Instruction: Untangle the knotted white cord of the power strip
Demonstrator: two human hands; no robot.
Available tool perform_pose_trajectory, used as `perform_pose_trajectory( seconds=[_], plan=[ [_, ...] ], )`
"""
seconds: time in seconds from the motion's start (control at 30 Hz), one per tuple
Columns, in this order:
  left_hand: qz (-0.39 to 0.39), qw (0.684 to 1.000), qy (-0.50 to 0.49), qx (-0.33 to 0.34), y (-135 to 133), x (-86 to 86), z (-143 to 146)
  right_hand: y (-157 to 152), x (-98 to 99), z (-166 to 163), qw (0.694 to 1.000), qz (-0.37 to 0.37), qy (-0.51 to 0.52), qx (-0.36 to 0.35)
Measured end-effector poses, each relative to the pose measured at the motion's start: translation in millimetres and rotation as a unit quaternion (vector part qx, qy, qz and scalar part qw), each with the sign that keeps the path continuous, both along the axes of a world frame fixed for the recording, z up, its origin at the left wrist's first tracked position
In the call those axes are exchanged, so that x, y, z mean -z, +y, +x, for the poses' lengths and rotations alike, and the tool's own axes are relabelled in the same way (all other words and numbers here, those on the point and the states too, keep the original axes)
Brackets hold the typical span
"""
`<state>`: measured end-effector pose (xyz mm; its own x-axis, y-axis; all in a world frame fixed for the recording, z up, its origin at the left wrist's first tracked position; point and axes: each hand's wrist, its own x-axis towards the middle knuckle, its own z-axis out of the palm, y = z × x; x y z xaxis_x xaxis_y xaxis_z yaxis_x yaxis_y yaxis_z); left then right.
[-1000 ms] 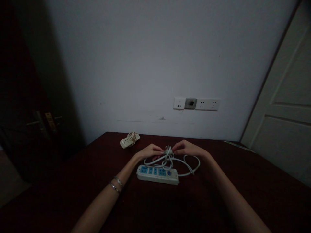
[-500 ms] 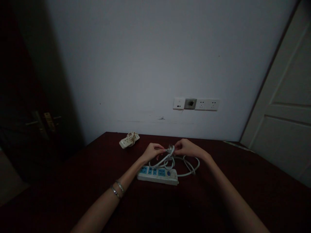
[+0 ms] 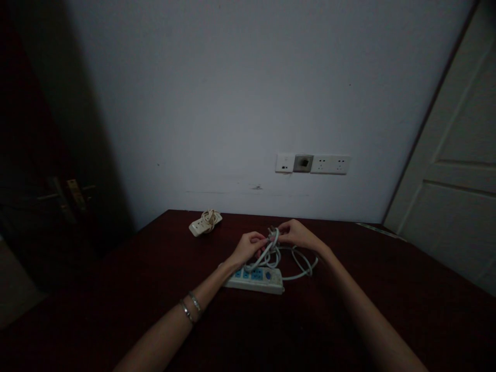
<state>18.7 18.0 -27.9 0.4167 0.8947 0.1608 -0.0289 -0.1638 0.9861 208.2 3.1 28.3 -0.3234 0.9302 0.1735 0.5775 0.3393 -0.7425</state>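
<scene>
A white power strip (image 3: 253,281) with blue sockets lies on the dark red table, its white cord (image 3: 296,278) looping to the right and gathered in coils above the strip. My left hand (image 3: 250,248), with bracelets at the wrist, is closed with fingertips pinching the cord from the left. Opposite it, my right hand (image 3: 296,233) is closed on the cord's bundled end. Between the hands the plug (image 3: 272,231) shows at the top of the bundle, its prongs pointing up. Fingers partly hide how the cord is wound there.
Toward the back left of the table (image 3: 155,268) lies a smaller cream power strip (image 3: 201,226) with its cord wrapped round it. The wall behind carries a row of wall sockets (image 3: 329,164). A pale door (image 3: 457,206) stands at the right, a dark door with a handle (image 3: 75,194) at the left.
My left hand has shifted slightly right and down along the cord, closer to my right hand. The plug's prongs show more clearly. The strip has stayed about in place.
</scene>
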Motion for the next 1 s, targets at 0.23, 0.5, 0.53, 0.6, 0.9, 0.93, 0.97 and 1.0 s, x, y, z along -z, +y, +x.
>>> perform_pose_trajectory(
  seconds=[0.23,0.5,0.53,0.6,0.9,0.93,0.97,1.0],
  plan=[
    [0.0,0.999,0.007,0.043,-1.1,-2.5,-5.3,-5.2,-1.5,-4.7,0.998,-0.045,0.037,-0.011],
    [0.026,0.995,-0.081,0.056,11.6,-11.5,-13.2,-10.8,-9.8,-8.6,0.998,-0.052,0.022,-0.038],
    [0.033,0.995,-0.078,0.06,12.0,-9.6,-10.9,-11.4,-10.4,-9.4,0.997,-0.053,0.021,-0.042],
    [0.055,0.995,-0.059,0.066,11.8,-4.8,-5.6,-13.1,-11.8,-11.3,0.997,-0.054,0.019,-0.048],
    [0.155,0.985,0.036,0.062,8.2,-7.2,-4.4,-19.9,-18.9,-14.2,0.995,-0.074,0.015,-0.064],
    [0.162,0.984,0.048,0.062,7.9,-9.6,-5.9,-20.6,-20.0,-13.9,0.995,-0.074,0.011,-0.068],
    [0.167,0.982,0.059,0.06,7.6,-11.7,-7.3,-21.4,-21.0,-13.6,0.995,-0.073,0.006,-0.073],
    [0.172,0.981,0.068,0.056,7.1,-13.7,-8.4,-22.0,-22.0,-13.4,0.994,-0.073,0.002,-0.077]
  ],
)
